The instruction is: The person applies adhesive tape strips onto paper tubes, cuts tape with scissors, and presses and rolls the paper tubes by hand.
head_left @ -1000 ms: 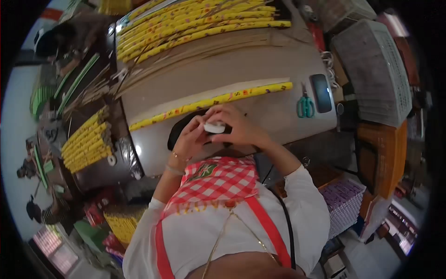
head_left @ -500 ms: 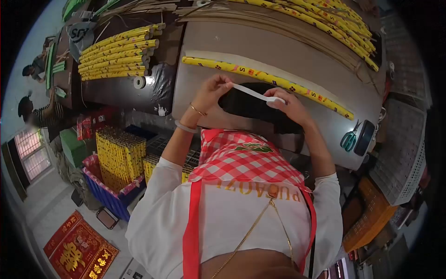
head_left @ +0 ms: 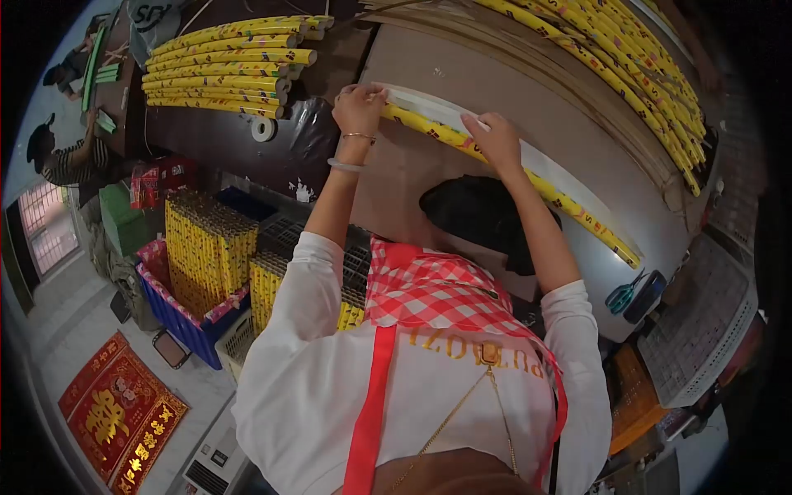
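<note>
The left hand (head_left: 359,109) and right hand (head_left: 497,142) reach over a yellow tube (head_left: 577,213) lying aslant on the tabletop (head_left: 400,181), from just past the left hand to the near right. The fingers of both grip a white strip (head_left: 429,102), one hand towards each end; whether the right palm hides more of it, one cannot tell. The strip runs along the far side of the tube, by a pale paper (head_left: 569,177). At this point even tension seems to matter most: a slack strip would likely wrinkle, and a skewed one would miss the tube's line. Light fingers, kept level with each other, should serve better than a hard pull, which might roll the tube. The tabletop has a smooth brownish surface, with a black cloth (head_left: 470,210) near the person, and scissors (head_left: 620,297) beside a phone (head_left: 644,297) at the right. Thin sticks (head_left: 569,91) and more yellow tubes (head_left: 610,58) lie on the far side. On the left, a dark surface bears a tube stack (head_left: 223,70) and a tape roll (head_left: 263,129). Below stand a blue crate (head_left: 177,318) and, on the pale floor, a red banner (head_left: 120,412); a co-worker (head_left: 62,153) sits farther left.
</note>
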The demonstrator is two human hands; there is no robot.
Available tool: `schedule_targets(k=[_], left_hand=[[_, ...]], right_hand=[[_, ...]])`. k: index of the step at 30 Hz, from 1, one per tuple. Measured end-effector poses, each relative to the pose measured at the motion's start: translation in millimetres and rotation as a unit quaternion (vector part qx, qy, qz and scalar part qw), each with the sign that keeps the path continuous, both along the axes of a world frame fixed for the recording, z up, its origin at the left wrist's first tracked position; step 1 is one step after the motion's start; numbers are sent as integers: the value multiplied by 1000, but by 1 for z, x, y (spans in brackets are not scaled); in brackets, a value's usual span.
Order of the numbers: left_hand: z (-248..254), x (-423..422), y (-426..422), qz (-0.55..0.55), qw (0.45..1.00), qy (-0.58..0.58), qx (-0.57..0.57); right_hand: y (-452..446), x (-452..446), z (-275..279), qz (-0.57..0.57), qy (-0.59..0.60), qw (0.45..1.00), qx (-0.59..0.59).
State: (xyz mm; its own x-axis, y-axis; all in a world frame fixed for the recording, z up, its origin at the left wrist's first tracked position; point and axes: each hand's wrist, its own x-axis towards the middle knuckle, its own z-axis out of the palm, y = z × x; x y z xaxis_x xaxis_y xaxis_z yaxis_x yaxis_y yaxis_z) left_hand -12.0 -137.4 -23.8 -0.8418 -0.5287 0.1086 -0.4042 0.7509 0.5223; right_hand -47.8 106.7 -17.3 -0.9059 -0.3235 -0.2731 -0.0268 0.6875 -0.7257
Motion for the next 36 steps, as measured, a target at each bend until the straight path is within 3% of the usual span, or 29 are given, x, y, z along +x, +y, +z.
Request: schedule_targets(k=[8, 18, 36], left_hand=[[-25, -4, -14, 25, 1000, -3, 10], [-15, -17, -20, 74, 996, -25, 52], [-21, -21, -14, 108, 993, -42, 5]], right_hand=[[-16, -3, 16, -38, -26, 993, 106], [-30, -5, 14, -44, -1, 990, 134], [-36, -9, 21, -50, -38, 987, 148]])
